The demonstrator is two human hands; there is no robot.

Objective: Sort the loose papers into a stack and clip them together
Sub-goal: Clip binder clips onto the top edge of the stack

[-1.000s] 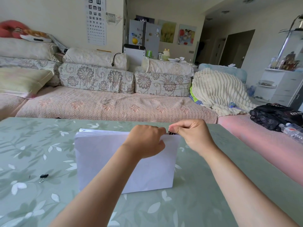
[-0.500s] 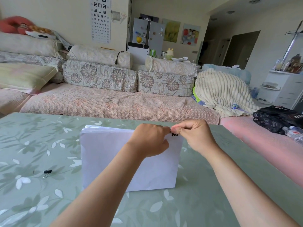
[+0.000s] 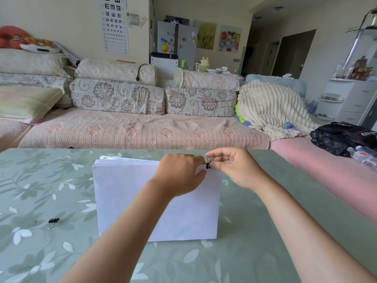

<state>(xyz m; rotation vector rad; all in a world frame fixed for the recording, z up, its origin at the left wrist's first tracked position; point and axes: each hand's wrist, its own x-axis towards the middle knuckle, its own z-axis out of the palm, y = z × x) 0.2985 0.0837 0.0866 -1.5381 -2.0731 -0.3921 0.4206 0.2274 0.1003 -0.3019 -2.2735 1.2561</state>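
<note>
A stack of white papers [image 3: 126, 193] stands on its long edge in the middle of the green leaf-patterned table [image 3: 265, 231]. My left hand [image 3: 179, 174] grips the stack's top edge right of centre. A small black binder clip [image 3: 208, 163] sits on that top edge near the right corner. My right hand [image 3: 234, 166] pinches the clip's wire handles between thumb and forefinger. A second black binder clip [image 3: 53, 221] lies loose on the table at the left.
A long sofa [image 3: 142, 131] with floral cushions runs behind the table's far edge. A cream blanket [image 3: 271, 109] and a black bag [image 3: 342, 137] lie to the right, with a plastic bottle [image 3: 363, 155] beside the bag.
My right hand's fingers have spread a little and now show the clip's wire handles. The stack and my left hand stay in place. The camera tilted slightly.
</note>
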